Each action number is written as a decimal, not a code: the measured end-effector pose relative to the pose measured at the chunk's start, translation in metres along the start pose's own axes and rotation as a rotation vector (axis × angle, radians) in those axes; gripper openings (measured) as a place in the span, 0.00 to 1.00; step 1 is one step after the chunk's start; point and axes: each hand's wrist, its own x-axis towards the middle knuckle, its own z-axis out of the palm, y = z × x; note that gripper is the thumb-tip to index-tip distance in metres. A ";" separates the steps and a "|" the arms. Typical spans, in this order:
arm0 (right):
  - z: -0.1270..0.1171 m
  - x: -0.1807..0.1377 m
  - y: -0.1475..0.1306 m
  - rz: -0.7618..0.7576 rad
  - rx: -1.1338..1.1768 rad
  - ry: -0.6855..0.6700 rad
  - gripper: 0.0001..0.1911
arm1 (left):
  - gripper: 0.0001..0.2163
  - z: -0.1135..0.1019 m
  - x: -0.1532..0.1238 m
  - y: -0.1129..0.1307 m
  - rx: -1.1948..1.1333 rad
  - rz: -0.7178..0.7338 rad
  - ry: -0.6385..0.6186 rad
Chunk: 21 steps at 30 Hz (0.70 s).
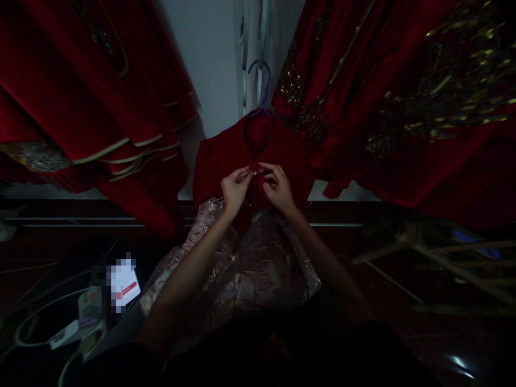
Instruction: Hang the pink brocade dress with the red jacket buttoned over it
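Red velvet-like garment [217,161] hangs centre frame on a purple hanger [264,88], hooked onto a white vertical rail [252,48] against a pale wall [209,59]. Both hands work at its front opening just below the collar: left hand [234,189] pinches the fabric edge with fingers curled in, right hand [279,188] does the same from the other side, fingertips [264,171] closed on a small shiny fastener, too small to tell if it's a button or clasp. Hands nearly touch at the placket. Below the red top, a pink-gold shimmery skirt [258,269] spreads out under the forearms, same hanging piece or separate, can't tell. Room is dim. More red garments with cream piping [121,145] hang upper left; a red robe with gold embroidery [443,91] fills upper right, just beside the centre piece. Behind them a dark horizontal ledge or rail [80,212] runs across the frame. Floor is dark, glossy reddish [443,333], with a light reflection lower right. Lower left: white cable [28,325] looping, a white device [72,333] and a pixelated card [121,282] lying close together. Right side: pale wooden or metal frame legs [443,263], blurred, well apart from the hands.
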 end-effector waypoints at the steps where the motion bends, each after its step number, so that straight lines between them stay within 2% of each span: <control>1: 0.000 0.000 0.000 -0.002 -0.001 0.000 0.29 | 0.11 0.000 0.000 0.000 -0.028 -0.020 0.027; 7: -0.001 0.000 -0.004 -0.023 -0.044 -0.004 0.31 | 0.06 0.002 -0.001 0.004 -0.074 -0.012 0.028; 10: -0.002 -0.001 -0.007 -0.028 -0.058 -0.006 0.32 | 0.05 0.002 -0.003 0.008 -0.050 0.013 -0.014; 14: -0.002 -0.004 -0.009 -0.037 -0.063 -0.002 0.32 | 0.05 -0.001 -0.005 0.013 0.113 0.056 -0.106; 21: -0.005 -0.003 -0.007 -0.046 -0.037 0.027 0.20 | 0.08 -0.013 0.002 0.024 0.405 0.247 -0.267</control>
